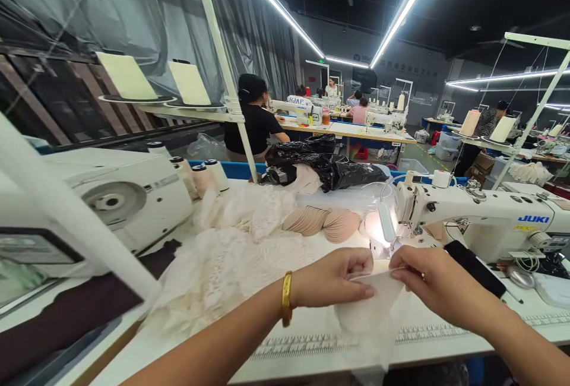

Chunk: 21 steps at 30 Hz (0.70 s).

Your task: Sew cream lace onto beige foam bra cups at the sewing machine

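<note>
A thin, sheer white fabric piece (371,309) hangs between my two hands, over the table's front edge. My left hand (333,279), with a gold bracelet at the wrist, pinches its upper left edge. Its upper right corner is between the thumb and fingers of my right hand (421,270). Both hands are just in front of the lit needle area of a white sewing machine (481,217). Behind my left hand are stacked beige cup-shaped pads (341,225). Sheer cream lace fabric (236,255) lies heaped to the left.
A black phone (475,268) lies right of my right hand. Black plastic bags (327,163) sit at the back. Another machine (129,193) and a slanted white post (93,231) stand left. A printed ruler (307,345) runs along the front edge. People sit farther off.
</note>
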Tool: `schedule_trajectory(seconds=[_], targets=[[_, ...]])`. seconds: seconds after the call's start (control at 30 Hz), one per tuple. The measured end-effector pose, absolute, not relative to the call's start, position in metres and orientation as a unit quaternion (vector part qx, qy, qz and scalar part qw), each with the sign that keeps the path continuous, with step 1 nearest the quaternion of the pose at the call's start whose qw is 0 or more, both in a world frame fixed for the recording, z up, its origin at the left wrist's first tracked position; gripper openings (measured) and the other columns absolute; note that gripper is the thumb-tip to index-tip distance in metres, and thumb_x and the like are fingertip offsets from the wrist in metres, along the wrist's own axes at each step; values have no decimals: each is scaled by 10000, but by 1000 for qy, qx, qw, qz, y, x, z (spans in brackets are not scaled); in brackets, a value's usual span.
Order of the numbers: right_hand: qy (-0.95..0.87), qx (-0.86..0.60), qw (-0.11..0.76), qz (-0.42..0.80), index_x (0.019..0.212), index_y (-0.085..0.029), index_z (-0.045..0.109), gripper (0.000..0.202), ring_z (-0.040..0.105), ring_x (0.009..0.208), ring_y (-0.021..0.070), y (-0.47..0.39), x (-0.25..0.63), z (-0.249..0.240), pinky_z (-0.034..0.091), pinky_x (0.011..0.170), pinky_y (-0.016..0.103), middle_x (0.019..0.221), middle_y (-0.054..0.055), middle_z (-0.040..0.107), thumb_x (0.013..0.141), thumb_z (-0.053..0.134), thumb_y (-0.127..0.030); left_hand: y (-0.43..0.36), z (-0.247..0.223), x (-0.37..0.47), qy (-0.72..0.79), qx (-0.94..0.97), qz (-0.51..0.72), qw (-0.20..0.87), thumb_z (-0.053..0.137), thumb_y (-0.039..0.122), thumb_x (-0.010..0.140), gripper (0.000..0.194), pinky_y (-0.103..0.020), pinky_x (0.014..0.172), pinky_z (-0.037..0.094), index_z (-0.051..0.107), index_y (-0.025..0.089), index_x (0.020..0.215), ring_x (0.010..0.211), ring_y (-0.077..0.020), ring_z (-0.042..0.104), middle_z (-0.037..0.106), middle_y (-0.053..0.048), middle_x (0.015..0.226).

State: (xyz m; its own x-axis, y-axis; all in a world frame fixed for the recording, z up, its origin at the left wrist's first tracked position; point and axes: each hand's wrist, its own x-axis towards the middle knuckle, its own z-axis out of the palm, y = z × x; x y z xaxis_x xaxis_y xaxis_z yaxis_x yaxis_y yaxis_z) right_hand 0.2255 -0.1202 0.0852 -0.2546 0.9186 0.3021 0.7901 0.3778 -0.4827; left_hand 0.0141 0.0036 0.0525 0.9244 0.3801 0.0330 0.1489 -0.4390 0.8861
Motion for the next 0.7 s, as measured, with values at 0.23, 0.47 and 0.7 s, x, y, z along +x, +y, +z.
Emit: schedule_trajectory(seconds=[0.23, 0.47, 0.7], targets=[[-785, -450, 377, -199, 1068, -204, 659, 269, 689, 893, 178, -84, 225, 10, 502, 771, 278, 1077, 95, 761, 1006, 446, -52, 12, 39, 7, 108, 919, 357, -129, 482, 78, 965, 250, -309, 571, 296, 510, 201, 749, 573, -157, 414, 517, 21, 646], [-825, -500, 251, -82, 952, -250, 701, 258, 647, 757, 161, -59, 250, -45, 492, 683, 251, 837, -8, 734, 1026, 471, -161, 11, -15, 23, 73, 980, 152, -108, 740, 261, 896, 201, -334, 636, 399, 580, 195, 794, 728, -198, 563, 644, -11, 826], [-861, -463, 208, -33, 944, -236, 681, 272, 641, 968, 198, -47, 278, -47, 503, 805, 302, 1037, 30, 746, 989, 465, -77, 30, -9, 64, 105, 987, 91, -87, 687, 64, 792, 267, -337, 538, 263, 504, 189, 643, 602, -182, 479, 551, -15, 685]])
